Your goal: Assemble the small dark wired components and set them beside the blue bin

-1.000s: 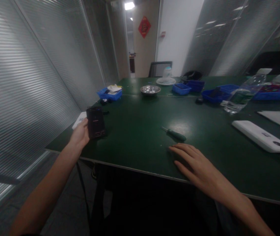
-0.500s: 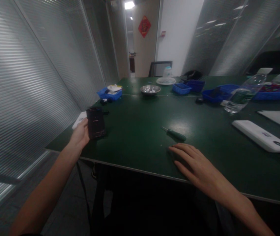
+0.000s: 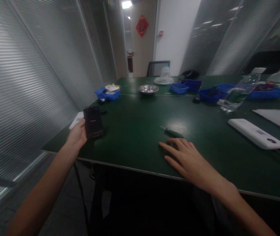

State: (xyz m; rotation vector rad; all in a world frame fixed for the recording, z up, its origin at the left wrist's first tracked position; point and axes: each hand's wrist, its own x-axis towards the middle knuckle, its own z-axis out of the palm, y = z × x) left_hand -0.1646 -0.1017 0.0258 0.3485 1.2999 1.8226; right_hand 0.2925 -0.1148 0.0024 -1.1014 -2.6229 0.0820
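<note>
At the table's left side, my left hand point(image 3: 77, 133) is closed on a black smartphone point(image 3: 93, 123), held upright with its dark screen facing me. A white device point(image 3: 75, 120) lies just behind that hand, partly hidden. My right hand point(image 3: 182, 157) rests low over the green table point(image 3: 130, 131) near its front edge, fingers apart and holding nothing. Just beyond its fingertips lies a screwdriver point(image 3: 173, 132) with a green handle, its metal tip pointing left and away.
To the right are a white power-bank-like device point(image 3: 256, 133) and a tilted clear water bottle point(image 3: 239, 95). Farther back stand a metal bowl point(image 3: 148, 89), a white round basket point(image 3: 163, 81) and several blue trays, one at the left point(image 3: 107, 95). A glass partition borders the left side.
My right hand has shifted slightly left, its index finger stretching out further. The whole view has turned a little to the right. My left hand still holds the smartphone.
</note>
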